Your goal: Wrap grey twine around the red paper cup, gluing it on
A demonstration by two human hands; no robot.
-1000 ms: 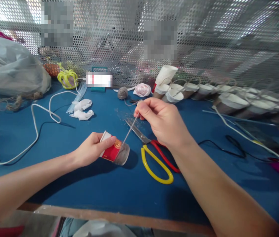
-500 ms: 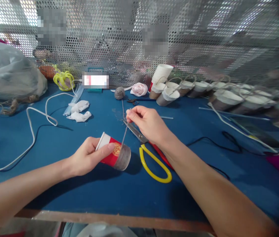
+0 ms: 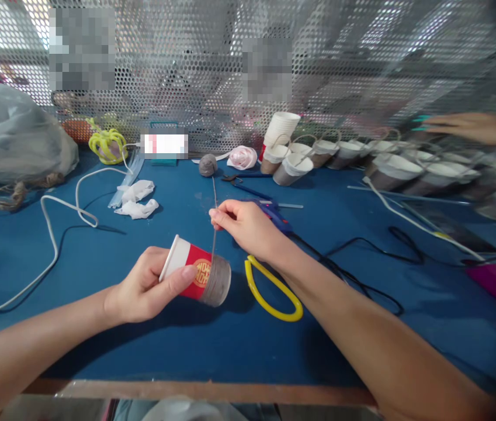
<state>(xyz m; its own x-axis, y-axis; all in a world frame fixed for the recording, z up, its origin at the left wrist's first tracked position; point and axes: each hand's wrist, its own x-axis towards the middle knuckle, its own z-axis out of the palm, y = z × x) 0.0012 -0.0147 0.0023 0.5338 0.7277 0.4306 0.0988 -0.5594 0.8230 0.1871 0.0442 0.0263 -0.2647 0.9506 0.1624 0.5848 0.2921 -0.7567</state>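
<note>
A red and white paper cup (image 3: pixel 193 257) lies tilted on its side in my left hand (image 3: pixel 145 286), fingers closed round it, thumb on the gold print. Grey yarn (image 3: pixel 219 280) is wound about the cup's base end. From there a strand runs up to my right hand (image 3: pixel 248 228), where thumb and forefinger pinch it. Beyond, the strand leads on to a grey yarn ball (image 3: pixel 208 165) at the back. Scissors with a yellow handle (image 3: pixel 274 304) lie beneath my right forearm, their blades hidden by the hand.
Several yarn-wrapped cups with handles (image 3: pixel 294 168) stand at the back right, near a stack of white cups (image 3: pixel 283 126). A person's hand (image 3: pixel 475 128) reaches in there. White cable (image 3: pixel 57 234) and crumpled white scraps (image 3: pixel 137 202) lie left; black cable (image 3: pixel 357 242) lies right.
My right hand has moved down and a little left with the yarn, nearer the cup. The other person's hand has come further into view at the right.
</note>
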